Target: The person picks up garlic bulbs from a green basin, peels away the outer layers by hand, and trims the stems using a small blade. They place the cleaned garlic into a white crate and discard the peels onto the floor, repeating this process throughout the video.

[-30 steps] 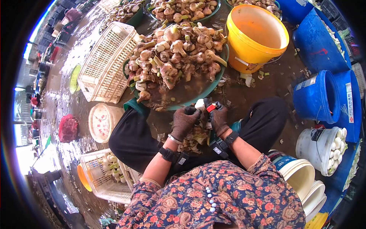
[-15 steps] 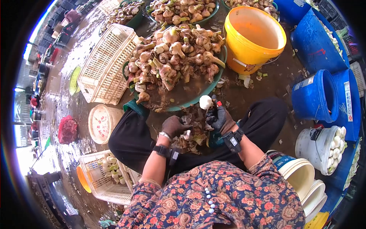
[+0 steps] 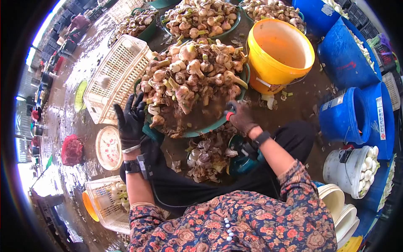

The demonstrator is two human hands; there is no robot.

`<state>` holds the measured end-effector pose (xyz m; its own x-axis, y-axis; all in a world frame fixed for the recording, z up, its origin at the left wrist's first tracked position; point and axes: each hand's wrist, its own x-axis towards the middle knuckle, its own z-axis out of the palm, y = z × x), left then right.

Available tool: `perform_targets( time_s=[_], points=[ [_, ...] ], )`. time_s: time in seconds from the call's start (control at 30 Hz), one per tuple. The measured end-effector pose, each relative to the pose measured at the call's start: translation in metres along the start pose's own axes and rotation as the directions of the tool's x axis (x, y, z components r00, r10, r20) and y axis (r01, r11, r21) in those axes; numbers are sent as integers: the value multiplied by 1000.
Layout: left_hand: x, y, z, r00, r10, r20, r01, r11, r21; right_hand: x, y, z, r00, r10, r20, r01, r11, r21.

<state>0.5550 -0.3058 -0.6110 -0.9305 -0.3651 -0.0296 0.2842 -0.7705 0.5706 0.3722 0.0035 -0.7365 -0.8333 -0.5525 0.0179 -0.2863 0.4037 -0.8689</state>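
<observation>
My left hand point(image 3: 131, 122), in a dark glove, is raised with fingers spread beside the white plastic crate point(image 3: 94, 105). It holds nothing. A blurred pale round thing, apparently a peeled garlic bulb point(image 3: 105, 81), shows against the crate. My right hand point(image 3: 242, 118), gloved too, is curled at the near right rim of a green basin point(image 3: 210, 128). A red bit shows at its fingers; what they grip is hidden. Unpeeled garlic bulbs point(image 3: 195, 69) with stems are heaped in the basin. Garlic skins point(image 3: 205, 161) lie between my legs.
A yellow bucket point(image 3: 275, 52) stands right of the basin. Blue buckets point(image 3: 342, 115) and a white bucket point(image 3: 336, 168) of peeled garlic line the right. At left are a round white tub point(image 3: 108, 148), a red bag point(image 3: 72, 150) and another crate point(image 3: 100, 210).
The white garlic bulb has left my right hand. My left hand moved left and up from my lap and opened; my right hand shifted slightly to the basin rim.
</observation>
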Motion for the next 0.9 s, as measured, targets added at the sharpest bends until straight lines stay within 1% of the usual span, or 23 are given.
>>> perform_targets(
  time_s=[0.03,0.07,0.1,0.13,0.17,0.2,0.27,0.3,0.33,0.37,0.4,0.43,0.47,0.5,0.53,0.57,0.6,0.63,0.67,0.7,0.77,0.83,0.9],
  points=[
    [6,3,0,1000,4,-7,-3,978,211,16,-6,-7,984,-174,-23,157,932,-328],
    [7,-6,15,993,-23,-113,68,910,409,32,-9,-10,940,-342,10,275,737,-617],
    [5,-23,29,975,-27,-222,155,799,581,46,-11,-9,937,-348,12,281,735,-617],
    [5,-39,42,946,-24,-323,263,637,725,60,-9,-5,954,-225,198,294,577,-762],
    [2,-61,51,934,-41,-356,291,663,689,70,-4,1,937,-58,344,339,389,-857],
    [0,-75,46,937,-112,-330,324,629,706,80,27,18,943,-104,316,330,169,-929],
    [-3,-106,33,919,-225,-323,389,646,657,87,22,14,927,-63,370,375,137,-917],
    [-6,-122,27,920,-217,-327,386,652,652,88,21,11,908,-12,419,418,112,-902],
    [-9,-138,22,946,-147,-291,318,606,729,90,34,8,904,-254,344,401,226,-888],
    [-10,-148,21,966,-81,-246,249,546,800,85,19,2,902,-255,349,406,225,-886],
    [-10,-157,21,965,-78,-249,250,548,798,78,3,-9,959,-132,251,279,601,-749],
    [-11,-164,25,993,23,-113,92,424,901,71,-8,-17,978,34,205,73,865,-496],
    [-14,-171,29,995,95,40,-65,275,959,63,-4,-20,917,45,395,-16,997,-74],
    [-16,-175,31,996,84,34,-57,280,958,48,-8,-21,916,57,396,-29,997,-76],
    [-18,-176,39,998,-46,46,-25,379,925,24,-36,-25,852,166,496,-290,939,185],
    [-19,-176,46,983,-167,71,17,471,882,5,-57,-28,760,220,612,-533,750,392],
    [-23,-176,50,983,-173,53,37,478,877,-7,-66,-29,757,223,614,-537,747,391],
    [-29,-176,52,983,-178,50,41,475,879,-19,-73,-30,805,257,534,-529,720,450],
    [-35,-174,53,989,-146,19,43,411,911,-28,-77,-28,843,292,451,-511,694,507],
    [-39,-173,55,994,-108,-6,43,343,938,-37,-75,-22,844,286,453,-509,693,510],
    [-49,-177,55,999,-32,33,-23,280,960,-54,-63,-5,959,223,176,-274,890,363],
    [-55,-179,52,988,-30,152,-151,46,987,-65,-61,0,968,217,126,-244,931,272],
    [-62,-178,52,984,-2,177,-177,2,984,-71,-69,-3,992,112,59,-109,993,-53]
  ],
)
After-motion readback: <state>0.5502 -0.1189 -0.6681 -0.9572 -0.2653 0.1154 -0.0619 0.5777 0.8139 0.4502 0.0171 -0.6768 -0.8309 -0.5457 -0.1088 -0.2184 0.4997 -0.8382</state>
